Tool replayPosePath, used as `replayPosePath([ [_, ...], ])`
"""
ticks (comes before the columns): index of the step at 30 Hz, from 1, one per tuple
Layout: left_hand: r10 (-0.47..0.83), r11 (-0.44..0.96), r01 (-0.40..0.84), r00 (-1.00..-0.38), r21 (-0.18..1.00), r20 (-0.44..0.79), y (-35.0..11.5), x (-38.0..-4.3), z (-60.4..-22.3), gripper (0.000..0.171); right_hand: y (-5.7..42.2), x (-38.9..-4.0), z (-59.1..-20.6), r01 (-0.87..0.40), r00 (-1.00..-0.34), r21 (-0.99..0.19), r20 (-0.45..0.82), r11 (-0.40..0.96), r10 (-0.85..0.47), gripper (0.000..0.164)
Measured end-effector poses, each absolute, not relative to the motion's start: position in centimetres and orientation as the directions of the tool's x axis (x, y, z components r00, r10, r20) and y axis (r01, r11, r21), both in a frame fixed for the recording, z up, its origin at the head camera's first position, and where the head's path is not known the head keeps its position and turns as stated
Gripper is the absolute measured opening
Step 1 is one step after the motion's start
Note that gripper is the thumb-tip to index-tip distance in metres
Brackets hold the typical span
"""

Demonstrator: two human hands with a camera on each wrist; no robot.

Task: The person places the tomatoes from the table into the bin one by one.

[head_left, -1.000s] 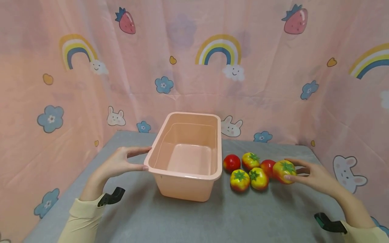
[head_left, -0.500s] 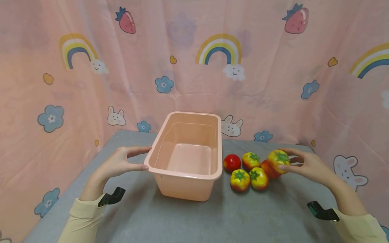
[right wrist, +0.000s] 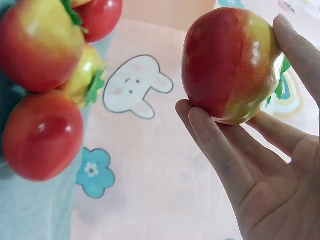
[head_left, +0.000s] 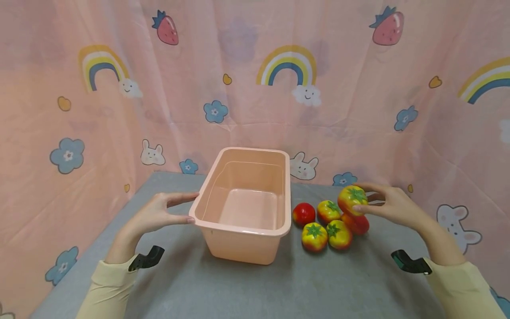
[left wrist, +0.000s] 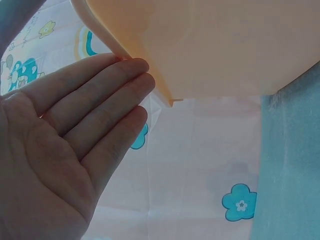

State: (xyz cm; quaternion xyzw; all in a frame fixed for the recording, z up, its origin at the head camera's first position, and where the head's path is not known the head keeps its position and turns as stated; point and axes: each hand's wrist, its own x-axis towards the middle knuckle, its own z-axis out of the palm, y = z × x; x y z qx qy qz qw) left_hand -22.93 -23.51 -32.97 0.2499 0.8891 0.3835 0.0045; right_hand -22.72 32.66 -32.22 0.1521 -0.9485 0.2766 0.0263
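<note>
My right hand [head_left: 392, 206] grips a red-and-yellow tomato [head_left: 350, 197] with a green leafy top, thumb on the near side and fingers behind. The right wrist view shows this tomato [right wrist: 225, 60] raised between thumb and fingertips. In the head view it overlaps a red tomato [head_left: 360, 224] lying on the table. My left hand [head_left: 153, 215] touches the left rim of a peach plastic basin [head_left: 243, 231], fingers and thumb extended. In the left wrist view, straight fingers [left wrist: 100, 95] meet that rim.
Several more tomatoes, among them a red one [head_left: 304, 214] and a yellow one [head_left: 314, 237], lie close together just right of the basin. Beneath everything is a grey-covered table [head_left: 318, 288]. A pink patterned curtain [head_left: 255, 115] hangs behind it and along both sides.
My right hand has lifted the tomato and carried it up and to the left, uncovering more of the red tomato below. My left hand and the basin stay in place.
</note>
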Motion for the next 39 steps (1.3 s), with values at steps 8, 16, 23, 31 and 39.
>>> replayPosePath([
  [8,0.449,0.581,0.442,-0.874,0.683,0.184,-23.6,-23.1,-33.2,0.068,31.3,-23.7,-31.0,-0.325,-0.945,-0.522,0.135,0.789,-0.299,0.063],
  [16,0.443,0.584,0.443,-0.876,0.680,0.190,-23.6,-23.1,-33.2,0.067,29.7,-24.4,-29.8,-0.323,-0.944,-0.520,0.118,0.791,-0.308,0.067],
  [23,0.451,0.579,0.449,-0.872,0.680,0.190,-23.5,-23.1,-33.1,0.067,28.2,-25.3,-29.1,-0.377,-0.925,-0.501,0.157,0.779,-0.346,0.067],
  [31,0.459,0.572,0.459,-0.866,0.680,0.198,-23.5,-23.0,-32.9,0.067,26.1,-26.0,-28.5,-0.417,-0.906,-0.516,0.173,0.748,-0.386,0.066],
  [39,0.465,0.566,0.464,-0.862,0.682,0.200,-23.7,-23.0,-33.2,0.066,24.6,-26.4,-27.5,-0.457,-0.884,-0.524,0.182,0.718,-0.430,0.064],
])
